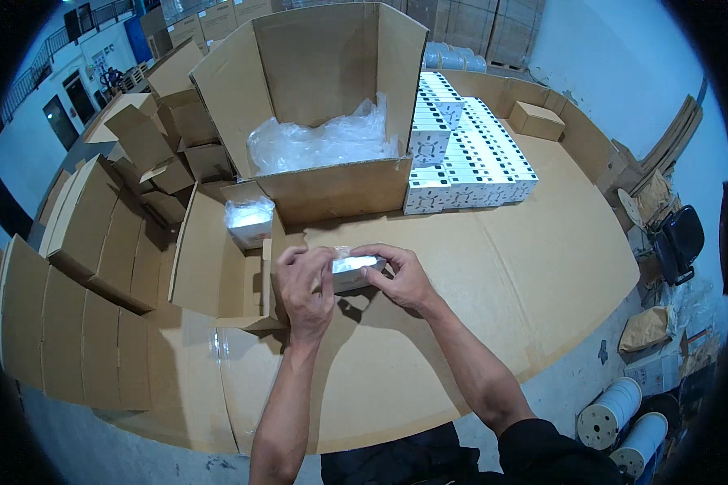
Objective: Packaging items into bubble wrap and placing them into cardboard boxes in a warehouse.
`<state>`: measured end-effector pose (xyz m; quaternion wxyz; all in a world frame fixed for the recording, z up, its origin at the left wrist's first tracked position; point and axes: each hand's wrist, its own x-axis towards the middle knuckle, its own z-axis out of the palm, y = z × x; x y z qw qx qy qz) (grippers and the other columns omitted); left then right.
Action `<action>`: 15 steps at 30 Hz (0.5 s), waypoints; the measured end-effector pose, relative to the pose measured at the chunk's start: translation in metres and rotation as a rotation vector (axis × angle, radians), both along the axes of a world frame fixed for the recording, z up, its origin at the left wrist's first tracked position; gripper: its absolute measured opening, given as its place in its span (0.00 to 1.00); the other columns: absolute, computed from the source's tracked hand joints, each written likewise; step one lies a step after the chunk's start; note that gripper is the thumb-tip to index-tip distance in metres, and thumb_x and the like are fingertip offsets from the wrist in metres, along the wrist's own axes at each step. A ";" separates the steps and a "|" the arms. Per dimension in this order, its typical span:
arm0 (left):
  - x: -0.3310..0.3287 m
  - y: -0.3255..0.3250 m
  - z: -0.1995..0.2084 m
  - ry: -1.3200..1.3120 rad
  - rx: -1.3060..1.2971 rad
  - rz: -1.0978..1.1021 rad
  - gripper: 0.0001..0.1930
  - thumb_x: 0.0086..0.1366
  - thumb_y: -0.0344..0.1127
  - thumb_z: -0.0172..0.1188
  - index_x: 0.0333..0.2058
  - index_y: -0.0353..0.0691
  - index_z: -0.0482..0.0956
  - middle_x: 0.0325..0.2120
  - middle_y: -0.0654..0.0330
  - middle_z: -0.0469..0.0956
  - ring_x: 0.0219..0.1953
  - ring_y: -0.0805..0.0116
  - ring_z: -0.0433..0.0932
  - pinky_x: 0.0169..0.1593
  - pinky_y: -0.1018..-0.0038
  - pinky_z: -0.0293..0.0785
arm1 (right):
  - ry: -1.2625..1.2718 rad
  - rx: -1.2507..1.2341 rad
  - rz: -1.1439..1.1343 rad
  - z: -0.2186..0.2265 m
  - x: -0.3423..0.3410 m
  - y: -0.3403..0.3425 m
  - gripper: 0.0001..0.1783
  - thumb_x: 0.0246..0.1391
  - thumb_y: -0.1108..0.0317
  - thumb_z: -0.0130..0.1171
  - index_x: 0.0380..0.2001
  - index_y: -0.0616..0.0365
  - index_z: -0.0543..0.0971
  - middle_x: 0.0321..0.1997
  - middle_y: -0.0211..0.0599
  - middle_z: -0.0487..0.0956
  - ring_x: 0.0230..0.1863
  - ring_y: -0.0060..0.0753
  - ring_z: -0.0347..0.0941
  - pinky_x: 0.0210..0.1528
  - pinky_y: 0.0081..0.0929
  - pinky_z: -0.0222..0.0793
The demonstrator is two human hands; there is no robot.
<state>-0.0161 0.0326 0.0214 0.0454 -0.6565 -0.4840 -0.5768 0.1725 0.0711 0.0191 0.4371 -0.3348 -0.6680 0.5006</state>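
A small white box (349, 280) with a shiny, clear plastic cover is held above the cardboard-covered table, between both hands. My right hand (403, 279) grips its right end, thumb on the near side and fingers over the top. At the left end, my left hand (306, 293) has curled fingers pressed against the box and its plastic; its fingertips are partly hidden. Just left of that hand stands an open cardboard carton (210, 271), with another plastic-wrapped white box (249, 222) inside at the far end.
Straight ahead, a large open carton (340, 190) holds crumpled clear plastic bags (323, 144). Stacked white patterned boxes (485, 166) fill the table's far right. Brown cartons (73, 339) line the left side. A small brown box (536, 121) sits by the raised cardboard edge.
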 end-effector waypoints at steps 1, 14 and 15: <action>-0.002 -0.002 0.001 0.116 0.007 -0.093 0.12 0.60 0.23 0.66 0.43 0.42 0.82 0.40 0.61 0.84 0.49 0.57 0.77 0.58 0.60 0.68 | 0.002 0.000 0.003 0.000 -0.001 0.000 0.16 0.58 0.77 0.59 0.50 0.62 0.82 0.49 0.36 0.83 0.46 0.18 0.75 0.51 0.21 0.71; -0.004 0.002 -0.017 -0.472 -0.459 -0.363 0.13 0.61 0.27 0.70 0.44 0.35 0.82 0.40 0.61 0.83 0.44 0.74 0.79 0.47 0.75 0.75 | -0.073 0.090 -0.055 -0.003 -0.001 0.002 0.15 0.57 0.75 0.62 0.49 0.62 0.81 0.45 0.36 0.83 0.45 0.26 0.77 0.49 0.26 0.73; -0.006 0.004 -0.016 -0.532 -0.546 -0.405 0.13 0.63 0.27 0.69 0.46 0.35 0.81 0.41 0.62 0.82 0.44 0.74 0.78 0.47 0.75 0.75 | -0.075 0.179 -0.086 -0.001 -0.002 0.003 0.15 0.56 0.75 0.63 0.48 0.61 0.82 0.44 0.38 0.84 0.45 0.29 0.79 0.49 0.28 0.74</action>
